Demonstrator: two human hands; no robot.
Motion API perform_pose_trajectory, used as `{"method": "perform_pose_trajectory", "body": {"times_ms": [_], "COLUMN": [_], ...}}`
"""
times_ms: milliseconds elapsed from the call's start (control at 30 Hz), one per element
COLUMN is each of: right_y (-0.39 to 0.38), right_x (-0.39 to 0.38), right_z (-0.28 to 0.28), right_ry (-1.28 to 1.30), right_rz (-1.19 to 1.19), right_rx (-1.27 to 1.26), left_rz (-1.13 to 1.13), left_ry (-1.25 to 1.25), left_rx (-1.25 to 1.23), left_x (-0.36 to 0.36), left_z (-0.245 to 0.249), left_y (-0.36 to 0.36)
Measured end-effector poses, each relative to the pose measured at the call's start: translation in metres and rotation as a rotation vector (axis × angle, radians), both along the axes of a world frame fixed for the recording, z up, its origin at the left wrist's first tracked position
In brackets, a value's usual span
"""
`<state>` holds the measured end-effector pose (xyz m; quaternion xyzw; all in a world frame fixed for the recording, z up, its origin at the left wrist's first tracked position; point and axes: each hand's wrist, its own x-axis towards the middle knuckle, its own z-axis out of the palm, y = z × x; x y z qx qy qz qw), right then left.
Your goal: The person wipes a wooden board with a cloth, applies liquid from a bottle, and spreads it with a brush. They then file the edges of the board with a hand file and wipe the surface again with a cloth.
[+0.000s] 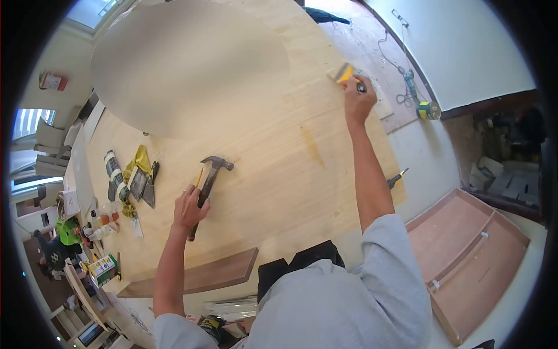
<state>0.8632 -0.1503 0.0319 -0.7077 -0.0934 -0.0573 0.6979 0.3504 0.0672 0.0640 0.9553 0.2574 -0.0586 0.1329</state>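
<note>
My left hand (pixel 189 208) is closed around the handle of a claw hammer (pixel 216 168), its metal head pointing away from me over the plywood panel (pixel 261 203). A yellow pencil (pixel 199 177) sticks up from the same hand, beside the hammer. Farther off to the right, my right hand (pixel 360 98) grips a yellow-and-black scraper (pixel 346 73) with a broad flat front, close over the panel near its right edge. An elongated yellowish mark (pixel 312 145) shows on the wood between my hands.
Flat blades, a dark bundle and yellow cloth (pixel 139 160) lie left, near bottles (pixel 106 216). A brown board (pixel 197 273) lies along the near edge. A screwdriver (pixel 398 177), a tin (pixel 428 110) and a shallow wooden tray (pixel 465 302) are right. A blurred oval hides the far panel.
</note>
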Motion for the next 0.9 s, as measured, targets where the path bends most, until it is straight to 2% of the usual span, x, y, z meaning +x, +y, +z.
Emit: {"method": "perform_pose_trajectory", "body": {"times_ms": [33, 67, 100, 167, 233, 267, 300, 333, 367, 400, 433, 467, 500, 533, 567, 600, 633, 667, 733, 800, 833, 900], "right_y": [0.008, 0.025, 0.040, 0.059, 0.045, 0.027, -0.003, -0.045, -0.088, -0.126, -0.161, -0.175, -0.181, -0.176, -0.169, -0.159, -0.157, -0.166, -0.185, -0.222, -0.233, -0.233], "right_x": [-0.004, -0.037, -0.069, -0.121, -0.134, -0.110, -0.073, -0.032, 0.005, 0.032, 0.048, 0.042, 0.028, 0.008, -0.013, -0.040, -0.057, -0.053, -0.031, 0.018, 0.026, 0.008], "right_z": [0.001, 0.015, 0.014, 0.021, 0.023, 0.003, -0.015, -0.021, -0.010, 0.002, 0.011, 0.041, 0.045, 0.048, 0.051, 0.050, 0.045, 0.031, 0.000, 0.018, 0.050, 0.077], "right_ry": [-0.098, 0.054, 0.024, -0.025, 0.147, 0.364, 0.542, 0.509, 0.449, 0.364, 0.230, 0.123, 0.104, 0.086, 0.068, 0.178, 0.286, 0.344, 0.468, -0.057, -0.202, 0.044], "right_rz": [0.030, 0.219, 0.389, 0.726, 0.891, 0.899, 0.841, 0.734, 0.570, 0.291, 0.121, -0.016, 0.081, 0.177, 0.273, 0.457, 0.643, 0.633, 0.621, 0.185, -0.023, 0.144], "right_rx": [-0.054, 0.060, 0.034, -0.202, -0.210, -0.113, 0.058, 0.148, 0.074, -0.041, -0.077, -0.233, -0.187, -0.140, -0.088, -0.079, -0.069, -0.072, -0.079, -0.289, -0.558, -0.337], "left_rz": [0.024, 0.040, 0.048, 0.058, 0.103, 0.107, 0.005, -0.097, -0.206, -0.205, -0.201, -0.254, -0.310, -0.496, -0.682, -0.805, -0.774, -0.759, -0.771, -0.750, -0.747, -0.848], "left_ry": [0.002, 0.004, 0.005, 0.099, 0.218, 0.252, 0.187, 0.122, 0.053, -0.017, -0.085, -0.098, -0.112, -0.226, -0.202, -0.087, -0.131, -0.055, -0.190, -0.225, -0.238, -0.343], "left_rx": [0.017, 0.030, 0.038, 0.050, 0.037, 0.033, 0.154, 0.275, 0.395, 0.257, 0.117, -0.021, -0.158, -0.274, -0.291, -0.321, -0.464, -0.391, -0.289, -0.196, -0.149, -0.201], "left_x": [0.003, 0.010, 0.019, 0.029, 0.049, 0.053, 0.059, 0.069, 0.084, 0.108, 0.135, 0.163, 0.192, 0.213, 0.235, 0.261, 0.276, 0.289, 0.309, 0.326, 0.331, 0.332], "left_z": [0.004, 0.010, 0.012, 0.009, 0.024, 0.020, 0.022, 0.025, 0.027, 0.032, 0.034, 0.031, 0.025, -0.001, -0.021, -0.013, -0.025, -0.023, -0.026, -0.043, -0.053, -0.075], "left_y": [0.002, 0.001, -0.001, 0.010, 0.015, 0.020, 0.018, 0.014, 0.007, -0.004, -0.025, -0.056, -0.095, -0.134, -0.182, -0.237, -0.289, -0.337, -0.385, -0.399, -0.401, -0.395]}}
